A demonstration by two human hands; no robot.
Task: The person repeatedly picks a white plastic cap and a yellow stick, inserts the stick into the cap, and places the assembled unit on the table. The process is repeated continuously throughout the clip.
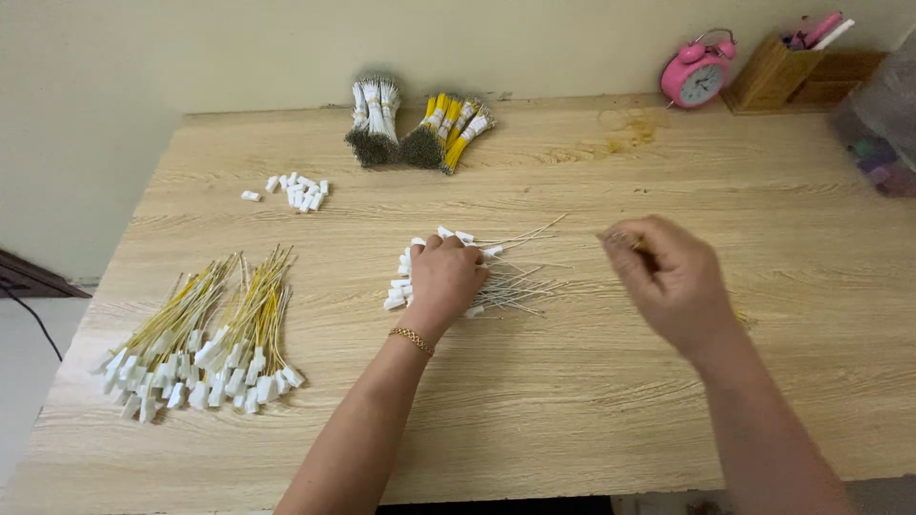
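Two hands work here: left hand [444, 278], right hand [668, 279]. One pink alarm clock [697, 76] and one wooden holder [775, 74] stand at the table's [572, 401] far right corner (loose white connectors [298, 192] too small to count).

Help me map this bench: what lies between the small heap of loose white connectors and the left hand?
Only bare wooden table separates the loose white connectors from the left hand, as the head view shows.

Left hand [445, 277] palm-down, fingers curled, forearm angled in from below, bracelet on wrist. Right hand [671, 279] raised, blurred, fingertips pinched together; grip contents unclear.
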